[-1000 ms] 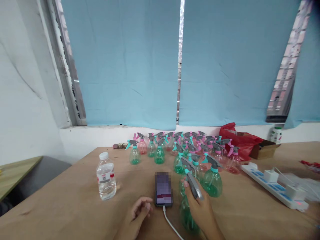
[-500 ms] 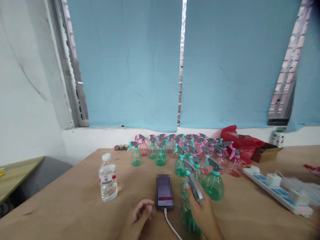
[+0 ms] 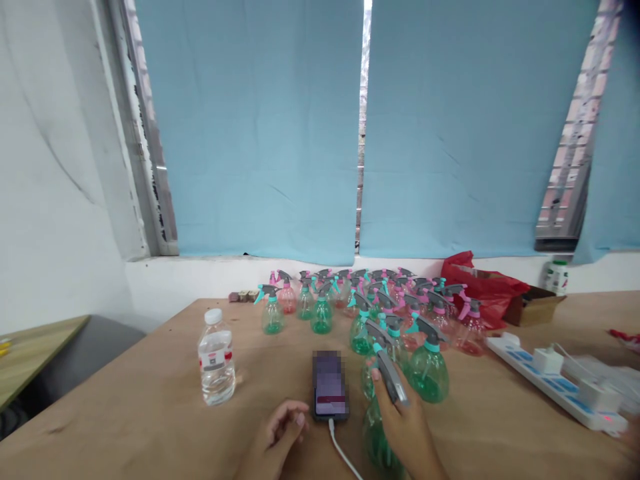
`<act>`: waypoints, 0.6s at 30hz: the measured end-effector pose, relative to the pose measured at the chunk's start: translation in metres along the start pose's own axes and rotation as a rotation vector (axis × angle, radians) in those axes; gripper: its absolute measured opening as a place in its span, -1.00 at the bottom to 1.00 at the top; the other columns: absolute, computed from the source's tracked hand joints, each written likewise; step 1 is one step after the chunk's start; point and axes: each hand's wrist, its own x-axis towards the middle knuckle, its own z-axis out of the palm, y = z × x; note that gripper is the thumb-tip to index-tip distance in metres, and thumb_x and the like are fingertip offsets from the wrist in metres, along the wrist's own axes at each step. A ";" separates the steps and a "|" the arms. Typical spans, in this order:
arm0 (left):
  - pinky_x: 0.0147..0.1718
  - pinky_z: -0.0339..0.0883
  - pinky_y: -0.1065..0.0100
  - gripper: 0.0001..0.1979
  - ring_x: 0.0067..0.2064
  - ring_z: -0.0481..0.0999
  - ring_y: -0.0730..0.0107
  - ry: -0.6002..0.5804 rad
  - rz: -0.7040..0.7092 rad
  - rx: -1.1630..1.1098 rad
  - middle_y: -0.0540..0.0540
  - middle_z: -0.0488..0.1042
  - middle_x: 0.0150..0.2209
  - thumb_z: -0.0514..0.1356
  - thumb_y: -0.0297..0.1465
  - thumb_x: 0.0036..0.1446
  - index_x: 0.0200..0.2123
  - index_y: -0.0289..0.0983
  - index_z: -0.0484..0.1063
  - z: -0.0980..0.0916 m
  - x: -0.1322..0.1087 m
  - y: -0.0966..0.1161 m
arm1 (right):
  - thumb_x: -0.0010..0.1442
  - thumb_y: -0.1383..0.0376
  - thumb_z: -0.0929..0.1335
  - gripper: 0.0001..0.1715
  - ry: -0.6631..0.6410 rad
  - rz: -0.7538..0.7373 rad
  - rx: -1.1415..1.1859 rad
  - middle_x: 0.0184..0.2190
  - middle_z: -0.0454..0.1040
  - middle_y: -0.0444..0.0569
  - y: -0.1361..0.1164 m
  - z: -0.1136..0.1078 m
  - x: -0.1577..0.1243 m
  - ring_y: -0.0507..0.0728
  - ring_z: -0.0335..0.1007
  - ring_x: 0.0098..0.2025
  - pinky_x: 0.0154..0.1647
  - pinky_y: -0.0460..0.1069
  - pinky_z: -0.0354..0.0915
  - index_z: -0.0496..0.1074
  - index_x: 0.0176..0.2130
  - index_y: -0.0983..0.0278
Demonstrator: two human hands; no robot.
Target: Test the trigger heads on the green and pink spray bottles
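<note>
My right hand (image 3: 407,430) is wrapped round a green spray bottle (image 3: 377,437) at the table's near edge, fingers over its grey trigger head (image 3: 390,379). My left hand (image 3: 277,437) rests on the wooden table (image 3: 125,413) with fingers loosely curled and nothing in them, just left of a phone (image 3: 329,387) lying flat with a white cable (image 3: 343,453) plugged in. Behind the phone stand several green and pink spray bottles (image 3: 380,307) in a cluster.
A clear water bottle (image 3: 216,365) with a white cap stands at the left. A white power strip (image 3: 555,383) with chargers lies at the right. A red bag (image 3: 483,283) and a cardboard box (image 3: 533,303) sit near the blue-curtained window sill.
The view has shifted slightly; both hands and the held bottle stay almost where they were.
</note>
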 end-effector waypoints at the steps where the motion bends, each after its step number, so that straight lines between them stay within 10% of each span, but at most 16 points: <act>1: -0.09 0.34 0.23 -0.32 -0.21 0.47 0.20 0.001 0.003 0.000 -0.08 0.53 -0.27 0.12 0.28 0.14 -0.07 -0.19 0.55 0.000 0.001 -0.001 | 0.35 0.00 0.35 -0.53 -0.010 -0.006 0.011 -0.03 0.65 0.10 0.000 0.001 0.000 0.29 0.58 0.07 0.07 0.11 0.50 0.57 0.07 0.22; 18: -0.07 0.41 0.24 -0.34 -0.23 0.51 0.21 0.018 0.017 -0.017 -0.07 0.57 -0.27 0.17 0.28 0.10 -0.10 -0.16 0.57 0.000 0.002 -0.001 | 0.34 -0.07 0.34 -0.49 0.024 -0.039 -0.038 -0.20 0.67 0.04 -0.006 0.000 0.000 0.23 0.63 -0.14 -0.16 0.00 0.54 0.60 0.03 0.20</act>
